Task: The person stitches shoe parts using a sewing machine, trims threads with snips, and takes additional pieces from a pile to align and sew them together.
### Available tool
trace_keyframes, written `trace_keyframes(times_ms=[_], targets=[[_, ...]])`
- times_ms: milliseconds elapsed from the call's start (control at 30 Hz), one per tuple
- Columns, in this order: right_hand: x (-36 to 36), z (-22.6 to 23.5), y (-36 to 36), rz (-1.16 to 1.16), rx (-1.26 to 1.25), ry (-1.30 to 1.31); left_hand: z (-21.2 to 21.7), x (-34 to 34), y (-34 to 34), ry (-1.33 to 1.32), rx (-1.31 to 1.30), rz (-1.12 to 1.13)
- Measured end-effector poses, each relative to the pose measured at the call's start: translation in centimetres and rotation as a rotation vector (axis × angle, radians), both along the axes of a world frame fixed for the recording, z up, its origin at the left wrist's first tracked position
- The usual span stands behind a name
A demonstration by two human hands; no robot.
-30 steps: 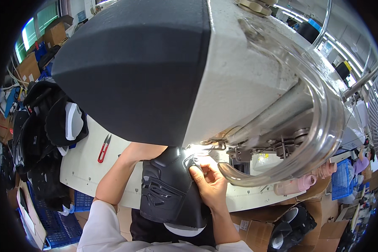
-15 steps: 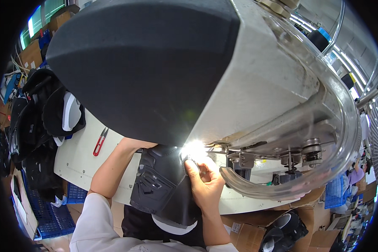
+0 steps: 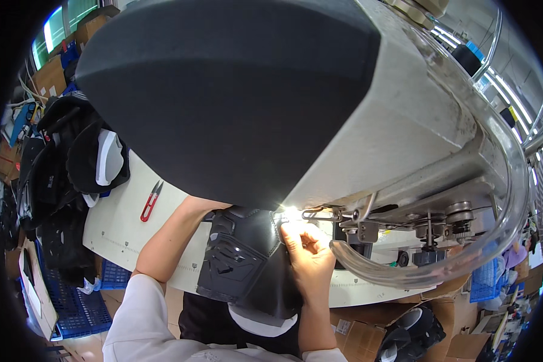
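A black padded piece (image 3: 232, 265) with moulded ridges and a stitched seam lies under the sewing machine head (image 3: 235, 102). Its lower end hangs over the table's front edge, with a white curved part (image 3: 262, 323) below it. The thumb and fingers of my right hand (image 3: 311, 244) are pinched together at the piece's right edge, just below the bright lamp (image 3: 292, 212). My left hand (image 3: 210, 205) reaches to the piece's far left side. Only its wrist area shows; the machine head hides the fingers.
Red-handled thread snips (image 3: 151, 203) lie on the white table (image 3: 117, 220) to the left. Black padded pieces (image 3: 60, 181) are piled farther left, above blue crates (image 3: 78, 308). A clear curved tube (image 3: 398, 274) runs at right. A cardboard box (image 3: 359, 338) with black pieces stands below.
The whole view has shifted, so the machine, table and hands appear farther right. The lamp's glare looks smaller. My right hand keeps its pinch at the black piece's edge.
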State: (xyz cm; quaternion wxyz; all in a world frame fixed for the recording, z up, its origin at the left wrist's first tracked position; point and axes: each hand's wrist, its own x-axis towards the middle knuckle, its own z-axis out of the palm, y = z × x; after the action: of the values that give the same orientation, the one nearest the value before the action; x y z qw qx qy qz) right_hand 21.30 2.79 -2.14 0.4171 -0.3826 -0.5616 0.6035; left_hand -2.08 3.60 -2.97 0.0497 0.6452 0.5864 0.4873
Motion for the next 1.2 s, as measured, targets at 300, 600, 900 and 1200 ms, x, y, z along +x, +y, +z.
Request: trace_keyframes(times_ms=[300,600,900,1200], targets=[[0.1,-0.8,1.1,0.029,0.200,-0.108,0.0,-0.1,-1.3,-0.052,0.051,-0.044],[0.9,4.0,-0.8,0.316,0.163,-0.055,-0.7,-3.8,-10.0,0.274,0.002,0.670],[3.6,10.1,-3.3,0.818,0.774,-0.386,-6.5,-5.6,-21.5,0.059,-0.240,0.679],[2.6,1.6,-7.8,0.831,1.196,-0.702,4.7,2.9,-23.9,-0.177,-0.414,0.207]])
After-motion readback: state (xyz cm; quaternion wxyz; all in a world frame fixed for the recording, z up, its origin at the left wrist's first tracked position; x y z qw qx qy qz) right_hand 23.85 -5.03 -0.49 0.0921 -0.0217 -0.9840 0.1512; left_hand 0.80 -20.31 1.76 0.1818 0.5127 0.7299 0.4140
